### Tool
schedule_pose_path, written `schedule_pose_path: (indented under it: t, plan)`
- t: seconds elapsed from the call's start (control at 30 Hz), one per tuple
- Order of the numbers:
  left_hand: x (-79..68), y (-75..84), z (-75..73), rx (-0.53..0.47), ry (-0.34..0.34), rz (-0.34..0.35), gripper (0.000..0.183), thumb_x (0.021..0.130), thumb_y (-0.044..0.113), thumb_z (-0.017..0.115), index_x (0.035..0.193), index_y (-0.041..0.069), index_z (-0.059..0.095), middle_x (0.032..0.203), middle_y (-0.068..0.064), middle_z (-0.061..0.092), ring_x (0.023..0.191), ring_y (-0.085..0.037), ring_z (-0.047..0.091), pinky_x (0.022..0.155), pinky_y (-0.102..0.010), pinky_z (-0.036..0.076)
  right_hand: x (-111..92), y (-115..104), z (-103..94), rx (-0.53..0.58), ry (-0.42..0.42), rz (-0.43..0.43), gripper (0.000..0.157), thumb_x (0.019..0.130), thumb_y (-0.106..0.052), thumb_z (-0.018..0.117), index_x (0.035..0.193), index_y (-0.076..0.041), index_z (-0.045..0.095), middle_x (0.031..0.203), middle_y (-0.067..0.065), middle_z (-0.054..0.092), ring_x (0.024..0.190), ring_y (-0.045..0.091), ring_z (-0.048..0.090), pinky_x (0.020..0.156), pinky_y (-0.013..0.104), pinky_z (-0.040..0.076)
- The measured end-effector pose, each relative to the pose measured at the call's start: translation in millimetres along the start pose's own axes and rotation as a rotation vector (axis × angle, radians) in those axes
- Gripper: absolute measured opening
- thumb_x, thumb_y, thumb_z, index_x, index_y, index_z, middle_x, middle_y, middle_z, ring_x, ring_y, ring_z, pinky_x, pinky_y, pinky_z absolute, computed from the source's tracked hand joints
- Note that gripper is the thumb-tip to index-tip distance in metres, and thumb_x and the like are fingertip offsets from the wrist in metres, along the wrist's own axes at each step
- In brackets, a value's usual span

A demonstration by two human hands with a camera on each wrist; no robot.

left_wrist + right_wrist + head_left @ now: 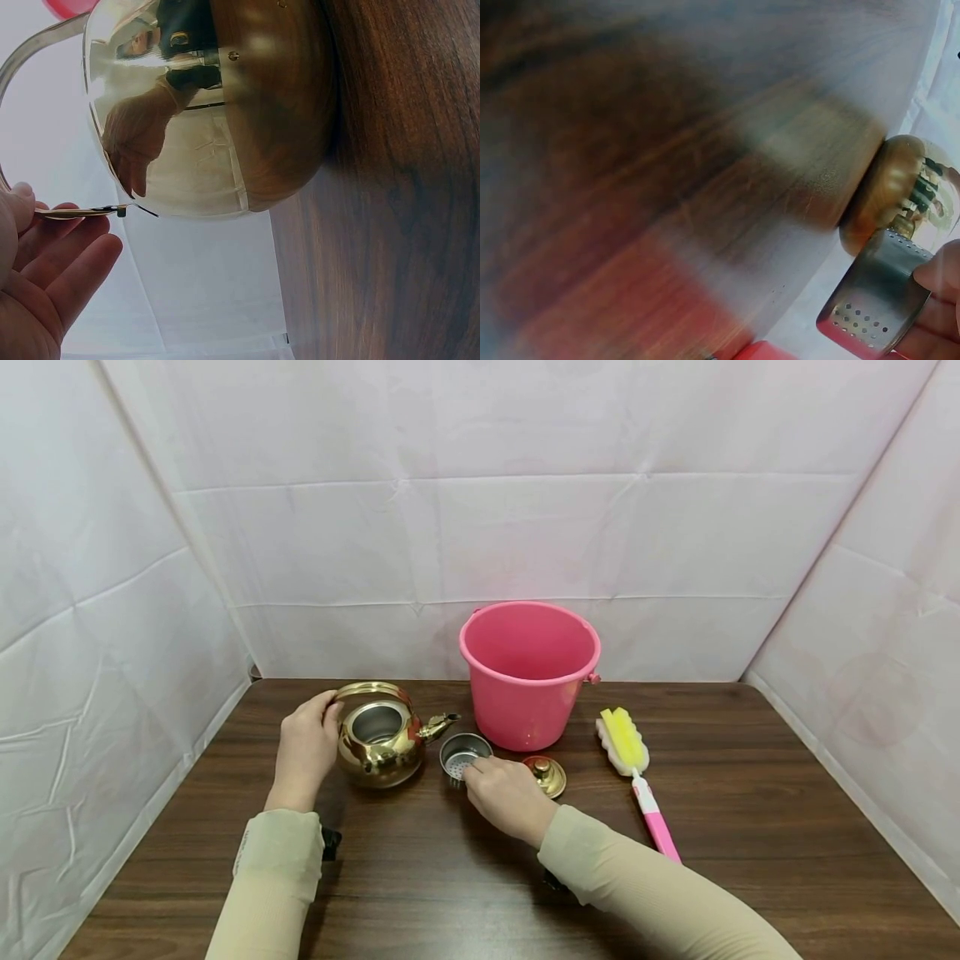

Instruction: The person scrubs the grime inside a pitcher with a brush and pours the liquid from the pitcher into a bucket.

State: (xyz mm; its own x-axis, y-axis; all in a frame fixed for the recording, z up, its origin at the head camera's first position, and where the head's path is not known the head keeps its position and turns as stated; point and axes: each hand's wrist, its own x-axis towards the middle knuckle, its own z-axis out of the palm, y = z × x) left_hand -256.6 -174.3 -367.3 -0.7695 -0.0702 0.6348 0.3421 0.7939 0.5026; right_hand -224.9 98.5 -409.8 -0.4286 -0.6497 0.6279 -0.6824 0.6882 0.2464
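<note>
We see the left hand point(306, 745) pinching a round golden metal kettle point(381, 762) by its handle point(373, 687), toward the brown wooden surface's point(420, 893) far-left corner, the right hand point(510, 795) pinching a silver perforated metal strainer point(454, 765), near the kettle's spout point(437, 727).

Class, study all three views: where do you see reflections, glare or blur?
Head view: a pale sheen on the front of the table; left wrist view: bright, mirror-like reflections on the kettle; right wrist view: the table looks blurred, tinted red at lower left, while the strainer has distinct holes.
</note>
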Motion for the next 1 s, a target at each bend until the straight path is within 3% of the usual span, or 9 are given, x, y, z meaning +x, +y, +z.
schedule_pose_path:
  t: [1.0]
  plan:
    - [-0.9,0.0,-0.6,0.003,-0.004,0.0,0.023,0.095,0.006,0.055,0.11,-0.009,0.062,0.105,-0.029,0.064,0.098,-0.043,0.063,0.082,-0.052,0.052,-4.5,0.6,3.0,-0.047,-0.148,0.072,0.013,0.076,-0.009,0.066,0.065,-0.012,0.058,0.064,0.001,0.058,0.056,0.017,0.059,0.043,0.03,0.046]
